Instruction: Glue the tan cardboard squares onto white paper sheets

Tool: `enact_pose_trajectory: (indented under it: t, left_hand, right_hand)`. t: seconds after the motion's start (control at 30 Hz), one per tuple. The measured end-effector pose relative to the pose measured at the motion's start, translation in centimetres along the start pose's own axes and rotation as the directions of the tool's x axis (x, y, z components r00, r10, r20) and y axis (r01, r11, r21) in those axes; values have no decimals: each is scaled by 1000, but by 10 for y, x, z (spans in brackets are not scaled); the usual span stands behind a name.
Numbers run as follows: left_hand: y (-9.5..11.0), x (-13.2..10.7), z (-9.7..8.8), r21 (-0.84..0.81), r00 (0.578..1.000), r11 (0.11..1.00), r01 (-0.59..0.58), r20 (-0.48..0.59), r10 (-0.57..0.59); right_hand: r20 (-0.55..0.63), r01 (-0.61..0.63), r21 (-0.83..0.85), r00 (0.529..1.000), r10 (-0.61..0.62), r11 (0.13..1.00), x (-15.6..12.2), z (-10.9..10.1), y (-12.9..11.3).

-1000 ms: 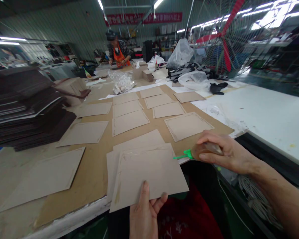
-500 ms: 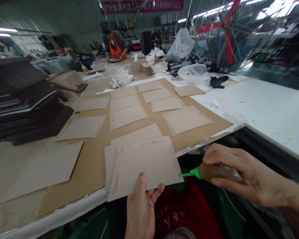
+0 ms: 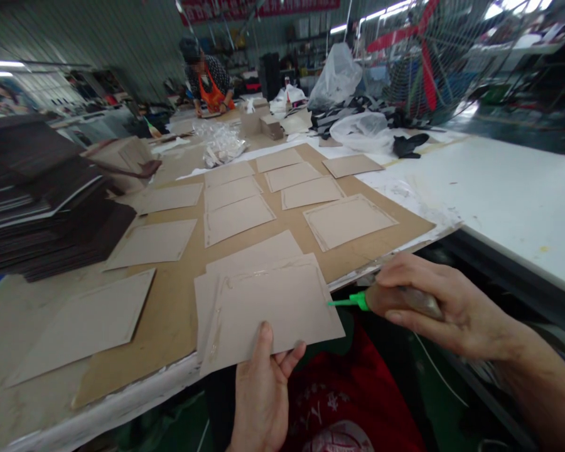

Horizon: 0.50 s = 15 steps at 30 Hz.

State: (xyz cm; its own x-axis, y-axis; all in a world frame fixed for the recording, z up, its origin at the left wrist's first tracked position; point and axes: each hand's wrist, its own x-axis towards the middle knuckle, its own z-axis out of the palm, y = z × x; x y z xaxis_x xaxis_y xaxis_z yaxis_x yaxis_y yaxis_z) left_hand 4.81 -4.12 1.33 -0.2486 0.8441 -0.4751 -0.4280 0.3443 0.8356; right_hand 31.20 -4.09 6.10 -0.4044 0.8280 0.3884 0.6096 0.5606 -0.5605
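Observation:
My left hand (image 3: 263,383) grips the near edge of a beige cardboard panel (image 3: 273,307), thumb on top and fingers beneath. Shiny strips of glue run along the panel's far and left edges. Closed around a glue bottle (image 3: 400,300) with a green nozzle, my right hand (image 3: 447,307) is to the right of the panel. The nozzle tip (image 3: 332,304) is at the panel's right edge; whether it touches I cannot tell. Partly under the held panel lies another beige panel (image 3: 258,254). More panels, such as one at the right (image 3: 351,221), lie on a brown board (image 3: 179,301).
A tall stack of dark sheets (image 3: 51,207) stands at the left. Farther back are plastic bags (image 3: 336,78), a black glove (image 3: 410,145) and a fan (image 3: 424,56) with red blades. A person in an orange apron (image 3: 211,91) works at the far end.
The nozzle has moved away from me along the panel's right edge, from near the close corner to farther up. My left hand keeps its hold. The whole view has shifted slightly.

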Motion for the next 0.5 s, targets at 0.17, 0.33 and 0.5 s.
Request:
enact_pose_trajectory:
  t: [0.17, 0.33, 0.5]
  left_hand:
    - [1, 2, 0, -15, 1000, 1000, 8, -13, -8]
    - [0, 2, 1, -21, 999, 1000, 20, -43, -21]
    - [3, 2, 4, -24, 998, 999, 23, -62, -24]
  right_hand:
    - [-98, 34, -58, 994, -40, 998, 17, 7, 10]
    - [99, -15, 56, 995, 9, 998, -5, -1, -10]
    - [9, -7, 57, 1000, 6, 998, -22, 2, -16]
